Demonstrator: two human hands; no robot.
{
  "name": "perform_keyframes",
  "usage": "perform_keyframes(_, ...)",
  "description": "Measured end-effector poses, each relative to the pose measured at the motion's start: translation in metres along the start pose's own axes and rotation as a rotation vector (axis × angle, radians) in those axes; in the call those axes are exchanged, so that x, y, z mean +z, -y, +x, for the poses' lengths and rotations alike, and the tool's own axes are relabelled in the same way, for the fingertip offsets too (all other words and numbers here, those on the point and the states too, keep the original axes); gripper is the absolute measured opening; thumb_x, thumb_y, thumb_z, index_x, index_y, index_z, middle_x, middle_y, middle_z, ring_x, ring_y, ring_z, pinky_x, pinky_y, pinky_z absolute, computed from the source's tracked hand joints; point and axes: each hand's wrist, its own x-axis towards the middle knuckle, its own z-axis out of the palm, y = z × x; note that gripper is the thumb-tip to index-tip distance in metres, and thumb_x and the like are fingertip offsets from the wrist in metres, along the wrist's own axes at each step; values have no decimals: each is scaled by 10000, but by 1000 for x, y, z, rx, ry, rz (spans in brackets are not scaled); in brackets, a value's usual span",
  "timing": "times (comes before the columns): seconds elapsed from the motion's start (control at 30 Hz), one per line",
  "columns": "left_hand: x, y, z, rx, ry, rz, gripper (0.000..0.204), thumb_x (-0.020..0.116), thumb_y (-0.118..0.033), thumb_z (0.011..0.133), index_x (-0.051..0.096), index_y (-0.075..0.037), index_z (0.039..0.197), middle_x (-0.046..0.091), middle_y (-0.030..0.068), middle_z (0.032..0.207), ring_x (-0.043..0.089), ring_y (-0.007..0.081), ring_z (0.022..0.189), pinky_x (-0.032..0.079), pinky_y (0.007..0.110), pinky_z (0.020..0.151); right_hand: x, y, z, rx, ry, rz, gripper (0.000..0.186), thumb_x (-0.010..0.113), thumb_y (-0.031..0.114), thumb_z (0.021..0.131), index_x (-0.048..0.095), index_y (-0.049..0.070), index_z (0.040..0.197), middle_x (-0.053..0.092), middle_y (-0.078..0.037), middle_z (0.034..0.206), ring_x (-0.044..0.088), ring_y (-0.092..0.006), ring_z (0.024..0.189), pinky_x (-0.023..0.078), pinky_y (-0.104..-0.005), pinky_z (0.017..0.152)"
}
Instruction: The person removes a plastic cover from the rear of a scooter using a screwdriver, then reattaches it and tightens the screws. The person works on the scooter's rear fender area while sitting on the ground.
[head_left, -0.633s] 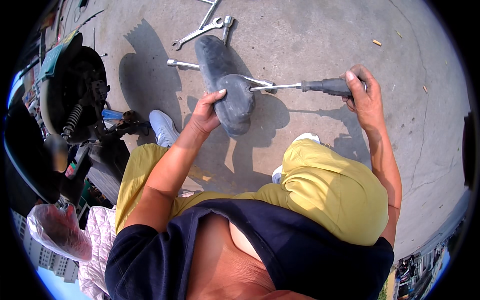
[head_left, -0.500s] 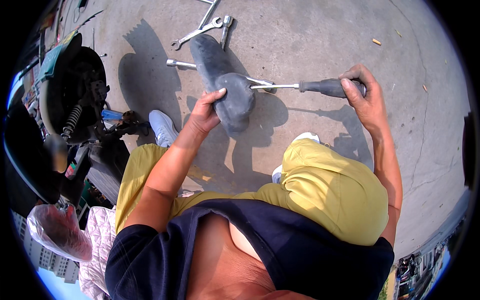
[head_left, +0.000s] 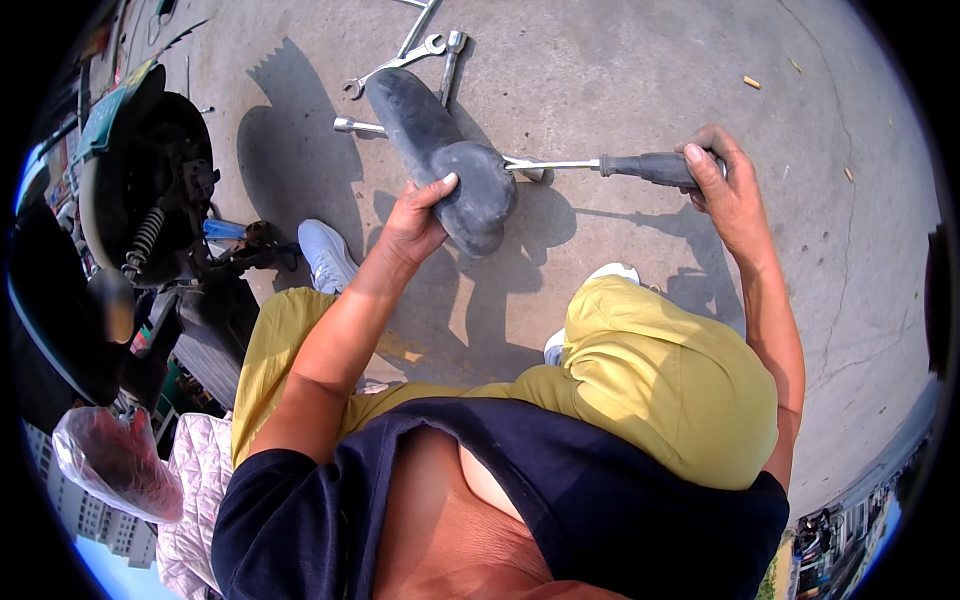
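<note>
My left hand (head_left: 417, 224) grips a dark grey, rounded plastic cover (head_left: 476, 185) by its near left side, thumb on top. The cover has a long lobe pointing up and left and is held above the concrete. In my right hand (head_left: 728, 190) is a screwdriver (head_left: 640, 168) with a dark handle, fingers closed round the handle's end. Its bright shaft points left, and the tip meets the cover's right edge; whether it sits in a hole there cannot be made out. Beneath the cover, partly hidden, lies a metal cross wrench (head_left: 450, 68).
A combination spanner (head_left: 395, 66) lies beyond the cover on the concrete ground (head_left: 620, 80). At left stands a scooter with a coil spring (head_left: 146, 240), a plastic-wrapped mirror (head_left: 115, 460) and a pink quilted cover (head_left: 195, 500). A cigarette butt (head_left: 751, 82) lies at far right.
The cover has tilted and shifted slightly up, its long lobe swinging left. My right hand has moved a little left and closed further round the screwdriver handle, whose shaft sits slightly higher.
</note>
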Motion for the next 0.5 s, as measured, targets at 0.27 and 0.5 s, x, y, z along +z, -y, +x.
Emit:
perform_keyframes(0.27, -2, 0, 0, -16, 8, -2, 377, 617, -61, 831, 490, 10, 1179, 596, 128, 1121, 598, 256, 1038, 484, 407, 934, 0, -2, 1, 4, 11, -3, 353, 559, 394, 893, 531, 51, 814, 429, 12, 654, 429, -64, 572, 346, -217, 490)
perform_keyframes(0.5, -5, 3, 1, -18, 13, 10, 377, 619, -75, 835, 492, 14, 1179, 597, 129, 1122, 594, 251, 1042, 473, 403, 945, 0, -4, 1, -6, -2, -19, 370, 560, 413, 889, 534, 54, 802, 425, 16, 640, 427, -62, 556, 347, -216, 476)
